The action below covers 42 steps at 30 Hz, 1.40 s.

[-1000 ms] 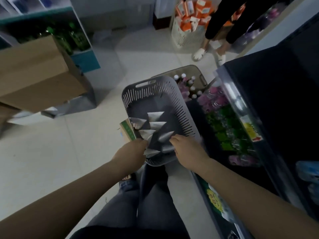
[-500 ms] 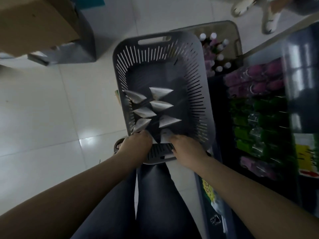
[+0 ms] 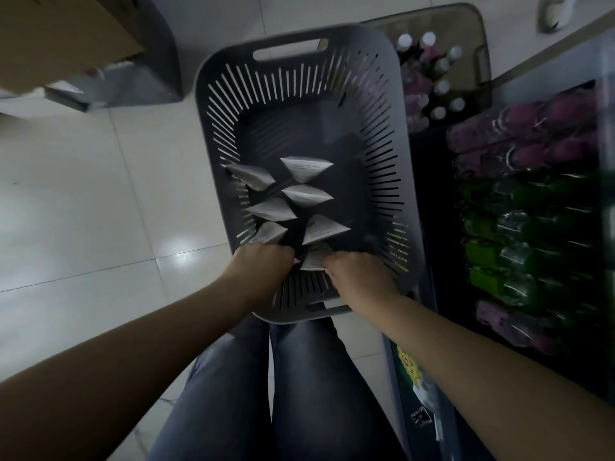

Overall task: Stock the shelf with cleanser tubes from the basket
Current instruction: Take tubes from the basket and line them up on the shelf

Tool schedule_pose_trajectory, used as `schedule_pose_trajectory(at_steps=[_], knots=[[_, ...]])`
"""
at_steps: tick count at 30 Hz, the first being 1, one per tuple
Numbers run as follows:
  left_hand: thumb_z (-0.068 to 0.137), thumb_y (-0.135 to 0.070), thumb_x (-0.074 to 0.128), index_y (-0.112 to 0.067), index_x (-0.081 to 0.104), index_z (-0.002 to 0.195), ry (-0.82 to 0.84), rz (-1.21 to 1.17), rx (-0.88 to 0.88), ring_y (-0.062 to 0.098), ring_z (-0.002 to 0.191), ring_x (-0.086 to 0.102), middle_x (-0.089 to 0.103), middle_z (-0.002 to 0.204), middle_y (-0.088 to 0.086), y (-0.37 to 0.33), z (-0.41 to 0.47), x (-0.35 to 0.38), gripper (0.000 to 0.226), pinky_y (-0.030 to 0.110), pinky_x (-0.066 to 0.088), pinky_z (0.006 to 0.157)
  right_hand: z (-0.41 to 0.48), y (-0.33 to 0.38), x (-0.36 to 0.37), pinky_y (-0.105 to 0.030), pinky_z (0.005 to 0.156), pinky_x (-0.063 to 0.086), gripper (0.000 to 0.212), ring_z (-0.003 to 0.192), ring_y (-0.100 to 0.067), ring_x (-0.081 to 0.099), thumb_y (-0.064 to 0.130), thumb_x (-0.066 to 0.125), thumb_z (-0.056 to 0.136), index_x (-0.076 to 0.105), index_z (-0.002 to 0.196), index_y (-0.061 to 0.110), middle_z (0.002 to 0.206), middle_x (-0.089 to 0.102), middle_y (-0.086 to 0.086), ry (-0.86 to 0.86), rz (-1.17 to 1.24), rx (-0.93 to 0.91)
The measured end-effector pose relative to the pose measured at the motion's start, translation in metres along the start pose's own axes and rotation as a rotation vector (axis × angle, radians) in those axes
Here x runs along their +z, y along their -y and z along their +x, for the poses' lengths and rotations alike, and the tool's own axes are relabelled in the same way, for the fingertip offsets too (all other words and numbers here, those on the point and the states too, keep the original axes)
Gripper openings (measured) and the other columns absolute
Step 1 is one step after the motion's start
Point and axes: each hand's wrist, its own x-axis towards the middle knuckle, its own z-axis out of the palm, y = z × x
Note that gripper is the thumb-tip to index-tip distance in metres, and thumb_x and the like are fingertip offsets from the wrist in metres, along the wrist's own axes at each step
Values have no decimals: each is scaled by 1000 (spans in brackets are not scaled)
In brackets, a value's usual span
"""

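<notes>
Below, tile floor [image 3: 100,194], shelf [image 3: 429,201] at R; R fingers [image 3: 336,261] pinch tube [image 3: 314,259], L fingers [image 3: 283,254] unclear.

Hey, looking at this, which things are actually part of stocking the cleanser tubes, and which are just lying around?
Part of the job: grey basket, cleanser tubes inside it, left hand and right hand among the nearest tubes, shelf at right.
Just lying about: cardboard box, brown basket of bottles, white shoe.

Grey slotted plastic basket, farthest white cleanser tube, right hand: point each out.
Basket [image 3: 233,58]: head view, far rim.
Farthest tube [image 3: 306,168]: head view, flat body.
Right hand [image 3: 357,272]: head view, its back.
</notes>
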Motion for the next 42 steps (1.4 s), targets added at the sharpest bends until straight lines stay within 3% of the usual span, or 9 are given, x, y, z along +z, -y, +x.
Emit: schedule_pose_trajectory(at_steps=[5, 13, 20, 23, 27, 32, 39, 42], knots=[[87, -16, 57, -23, 49, 121, -11, 20, 39, 25, 97, 65, 63, 108, 0, 7, -5, -6, 36, 33, 46, 69, -4, -1, -10, -31, 58, 36, 17, 85, -32, 66, 9, 46, 95, 63, 98, 12, 96, 68, -9, -68, 59, 51], [91, -9, 48, -16, 44, 121, -104, 136, 123, 29, 96, 65, 64, 106, 6, 0, -30, -40, 31, 32, 38, 65, -37, 17, -26, -30, 59, 36, 15, 83, -28, 65, 9, 48, 94, 62, 92, 14, 91, 67, -5, -172, 111, 135], [90, -10, 49, -22, 49, 115, -243, 228, 254, 26, 95, 65, 66, 105, 2, 10, -78, -72, 28, 35, 50, 72, -91, 63, -50, -27, 61, 30, 15, 86, -25, 63, 13, 45, 97, 59, 92, 12, 88, 63, -2, -321, 168, 235], [89, -9, 48, -21, 49, 107, -318, 286, 323, 27, 91, 65, 66, 101, 2, 14, -103, -91, 22, 34, 45, 66, -112, 86, -65, -29, 62, 33, 16, 86, -25, 63, 16, 43, 98, 58, 95, 13, 93, 65, -4, -403, 185, 306], [88, -11, 51, -22, 50, 112, -400, 361, 398, 28, 91, 65, 66, 101, 2, 11, -136, -119, 27, 35, 48, 67, -146, 114, -89, -36, 67, 45, 20, 84, -26, 62, 21, 42, 98, 60, 96, 13, 91, 65, -6, -551, 260, 414], [82, -18, 64, -20, 49, 114, -474, 478, 459, 28, 89, 66, 66, 99, 1, -12, -181, -156, 35, 34, 43, 62, -202, 141, -112, -42, 69, 50, 18, 81, -27, 61, 22, 44, 98, 59, 94, 14, 92, 66, -9, -670, 381, 535], [86, -9, 53, -16, 55, 112, -592, 551, 638, 25, 85, 66, 68, 97, 2, -69, -232, -186, 27, 34, 48, 62, -289, 166, -115, -34, 67, 48, 18, 79, -18, 57, 20, 43, 98, 61, 97, 17, 92, 63, 0, -805, 449, 739], [86, -4, 48, -15, 53, 110, -627, 624, 719, 22, 87, 63, 65, 98, 2, -101, -252, -185, 27, 28, 35, 52, -327, 173, -105, -35, 67, 49, 17, 80, -20, 58, 20, 42, 99, 57, 91, 20, 88, 59, 1, -855, 466, 807]])
